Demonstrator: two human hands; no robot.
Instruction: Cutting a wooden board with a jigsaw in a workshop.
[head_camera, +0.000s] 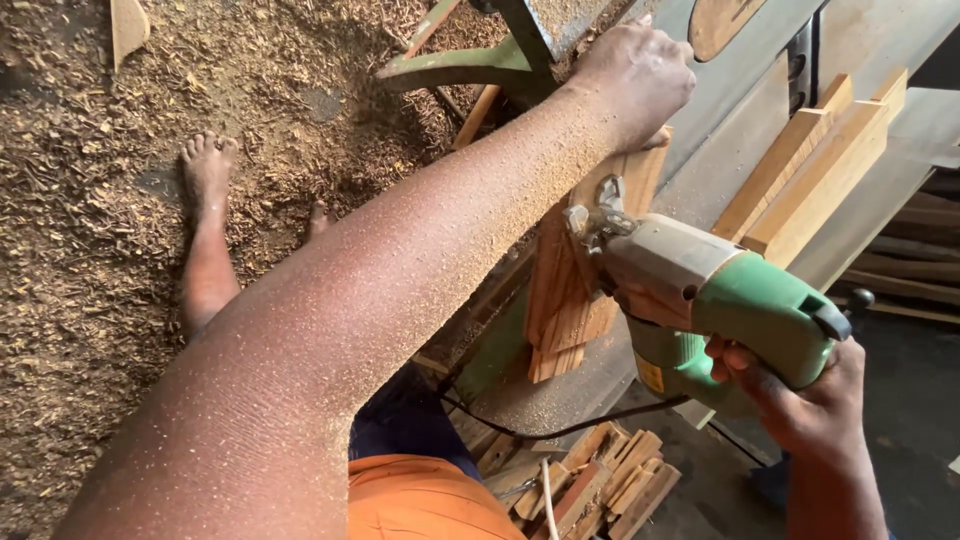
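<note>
Left hand (632, 78) atop board (570, 300) edge — saw (715, 300) alongside

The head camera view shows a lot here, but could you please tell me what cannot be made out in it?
- Head view: the saw's blade tip, hidden behind the wooden board.
- The left hand's fingers, curled over the board's top edge.
- The right hand's fingers, wrapped round the green handle.
- The stacked wooden strips, their far ends cut off by the upper right edge.
</note>
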